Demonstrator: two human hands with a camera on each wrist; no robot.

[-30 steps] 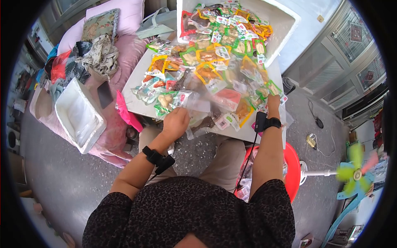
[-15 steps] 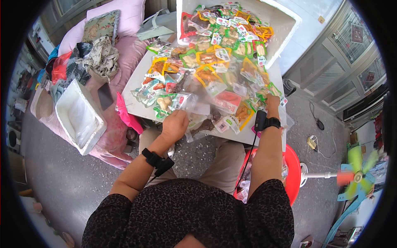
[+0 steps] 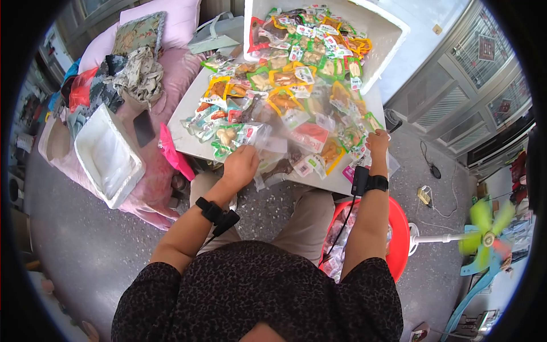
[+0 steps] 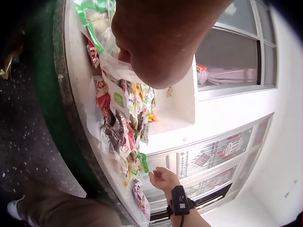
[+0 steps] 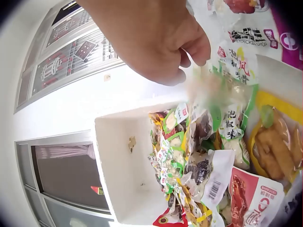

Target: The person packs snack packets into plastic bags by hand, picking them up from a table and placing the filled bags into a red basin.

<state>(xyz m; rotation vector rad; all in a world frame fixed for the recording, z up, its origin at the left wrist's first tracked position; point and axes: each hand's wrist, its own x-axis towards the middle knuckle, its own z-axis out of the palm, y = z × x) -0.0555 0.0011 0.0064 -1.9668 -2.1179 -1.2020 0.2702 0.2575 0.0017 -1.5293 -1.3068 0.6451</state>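
My left hand (image 3: 241, 165) is at the table's near edge, its fingers curled round clear plastic (image 4: 118, 68) beside a green-edged packet (image 3: 226, 137). Toward the table's right edge, my right hand (image 3: 377, 142) is just above packets, near a green-edged one (image 3: 372, 122). In the right wrist view, that hand (image 5: 165, 47) has loosely bent fingers with a gap between them and the thumb; a blurred packet (image 5: 208, 87) lies below. The left wrist view shows the right hand (image 4: 163, 178) apart from the packets. Yellow-edged packets (image 3: 285, 100) and a red-and-white one (image 3: 310, 135) lie between the hands.
A white foam box (image 3: 384, 60) holding many packets stands at the table's far side. Beside my right leg is a red basin (image 3: 400, 239) of packets, with a fan (image 3: 488, 239) beyond. An empty foam box (image 3: 108, 157) sits on the pink-covered bed at left.
The right hand's fingers have lifted slightly, and the green-edged packet near them has shifted. My left hand stays at the plastic. The view has moved a little and the fan blades have turned.
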